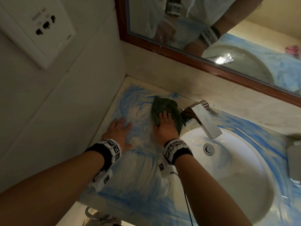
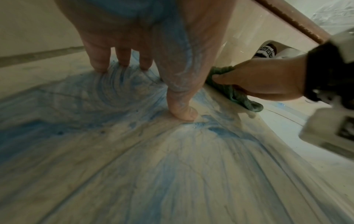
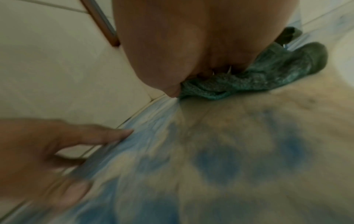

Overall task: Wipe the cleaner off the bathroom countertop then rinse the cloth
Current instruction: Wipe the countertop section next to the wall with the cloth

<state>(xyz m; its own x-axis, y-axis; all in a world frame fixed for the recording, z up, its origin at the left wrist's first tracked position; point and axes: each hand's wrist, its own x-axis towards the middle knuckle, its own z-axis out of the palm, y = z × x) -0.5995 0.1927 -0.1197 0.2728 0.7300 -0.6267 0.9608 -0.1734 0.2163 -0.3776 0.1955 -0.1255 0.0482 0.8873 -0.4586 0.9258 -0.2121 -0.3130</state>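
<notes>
Both hands are down on the surface (image 1: 143,180), which is smeared with blue cleaner (image 1: 128,98). The left hand (image 1: 118,132) lies flat with fingers spread, while the right hand (image 1: 166,126) presses the dark green cloth (image 1: 164,106) beside the faucet (image 1: 202,118), fingers straight.

My right hand (image 3: 191,45) pressed down on the crumpled dark green knitted cloth (image 3: 258,75), which bunched out beside my thumb on the pale stone bench (image 3: 249,136) smeared with blue cleaner (image 3: 216,163). My left hand (image 3: 38,159) lay spread on the bench near the cream tiled wall (image 3: 57,68), its fingers (image 3: 107,133) straight and blurred.
</notes>
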